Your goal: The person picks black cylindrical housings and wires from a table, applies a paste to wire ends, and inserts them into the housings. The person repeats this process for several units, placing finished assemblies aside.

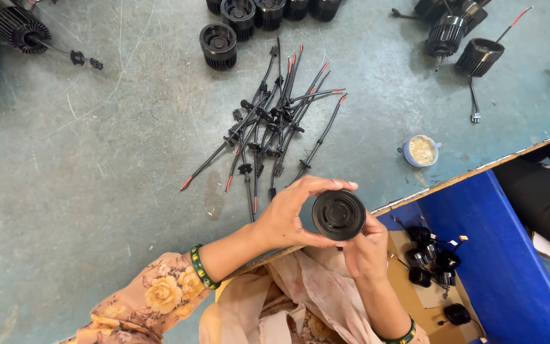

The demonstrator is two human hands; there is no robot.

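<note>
Left hand (286, 220) and right hand (365, 250) both grasping round black finned housing (338, 215) above bench (97, 159) edge; wire leads (275, 121) near.

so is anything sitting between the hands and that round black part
No, nothing visible stands between them. Both the left hand and the right hand already grip the round black part directly, above the table edge. The pile of black cables lies apart, farther out on the table.

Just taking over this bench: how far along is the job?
Looks done: wired housings lie in the blue bin. In hand: left hand and right hand hold one round black housing. Seemingly left: a cable pile and empty ribbed housings on the table.
</note>
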